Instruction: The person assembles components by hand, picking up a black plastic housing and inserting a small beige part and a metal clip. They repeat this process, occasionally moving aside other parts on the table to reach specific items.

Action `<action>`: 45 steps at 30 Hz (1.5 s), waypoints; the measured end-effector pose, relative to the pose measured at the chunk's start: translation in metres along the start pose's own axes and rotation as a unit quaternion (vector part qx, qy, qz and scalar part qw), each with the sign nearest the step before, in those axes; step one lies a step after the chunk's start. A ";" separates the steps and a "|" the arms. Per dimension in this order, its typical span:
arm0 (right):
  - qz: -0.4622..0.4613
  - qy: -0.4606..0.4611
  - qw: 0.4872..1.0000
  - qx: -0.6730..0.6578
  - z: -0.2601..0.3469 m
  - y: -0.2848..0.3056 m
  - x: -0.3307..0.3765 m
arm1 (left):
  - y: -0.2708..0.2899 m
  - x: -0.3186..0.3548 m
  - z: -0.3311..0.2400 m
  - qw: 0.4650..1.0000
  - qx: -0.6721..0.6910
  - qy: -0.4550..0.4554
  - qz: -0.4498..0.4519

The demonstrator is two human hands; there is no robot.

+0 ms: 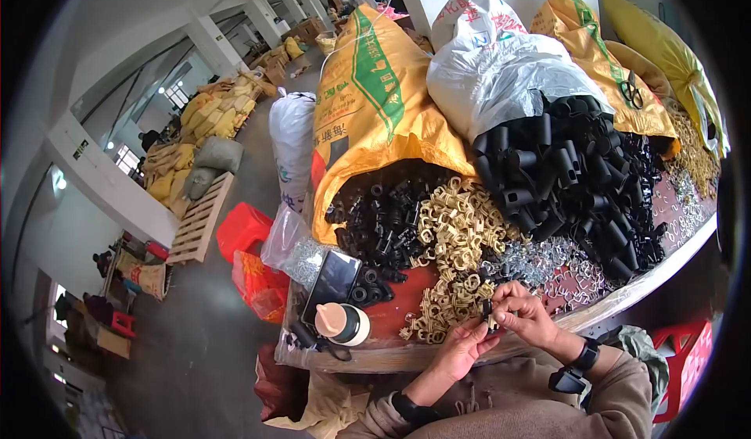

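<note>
Honestly, it's all fingertips here: the left hand (461, 351) and the right hand (522, 316) are both closed on one small black piece (486, 311), meeting just above the near edge of the counter (391, 302), around its middle. The right one pinches with thumb and fingers, while the left has its palm partly turned up and steadies from below. Looks like there's a pale, brassy bit at the lower end too, but the fingers cover too much to say how the two fit together. Right beside them, the brass-coloured clips (458, 232) run in a heap back from the near edge, with black fittings (375, 220) toward the left edge and silver hooks (583, 275) off to the right. A phone (335, 277) and a jar (356, 326) sit by the near left corner. My guess on handling: the piece is light, stiff and probably smooth, so more likely to slip or twist than break. I'd hold the black body by its sides, thumb against forefinger, and support the lower end with the other hand, keeping fingertips off wherever the parts meet.
</note>
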State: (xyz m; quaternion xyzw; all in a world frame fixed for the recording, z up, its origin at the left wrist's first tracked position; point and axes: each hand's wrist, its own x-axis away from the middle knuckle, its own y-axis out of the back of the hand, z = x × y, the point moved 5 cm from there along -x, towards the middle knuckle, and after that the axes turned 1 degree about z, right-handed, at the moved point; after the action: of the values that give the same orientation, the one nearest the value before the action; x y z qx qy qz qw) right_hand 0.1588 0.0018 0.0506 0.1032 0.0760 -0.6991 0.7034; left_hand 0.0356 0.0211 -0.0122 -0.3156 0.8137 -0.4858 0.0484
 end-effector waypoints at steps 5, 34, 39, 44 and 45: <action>-0.035 0.022 0.997 0.069 0.002 -0.003 0.011 | -0.005 0.006 0.002 1.000 -0.014 0.014 0.003; 0.052 -0.039 0.817 0.573 -0.051 0.060 -0.027 | 0.011 0.000 -0.014 0.995 -0.050 0.025 -0.078; 0.068 -0.038 0.803 0.591 -0.052 0.056 -0.026 | 0.009 -0.001 -0.015 0.994 -0.067 0.023 -0.079; -0.008 0.013 0.947 0.319 -0.040 0.064 -0.019 | 0.005 -0.002 -0.015 0.993 -0.069 0.027 -0.093; -0.012 -0.061 0.981 0.185 -0.045 0.067 -0.018 | 0.004 -0.003 -0.015 0.993 -0.066 0.024 -0.094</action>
State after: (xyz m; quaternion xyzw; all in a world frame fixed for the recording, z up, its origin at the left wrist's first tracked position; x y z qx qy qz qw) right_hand 0.2270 0.0310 0.0139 0.1871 -0.0965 -0.7146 0.6671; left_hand 0.0301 0.0354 -0.0079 -0.3811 0.8118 -0.4409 -0.0381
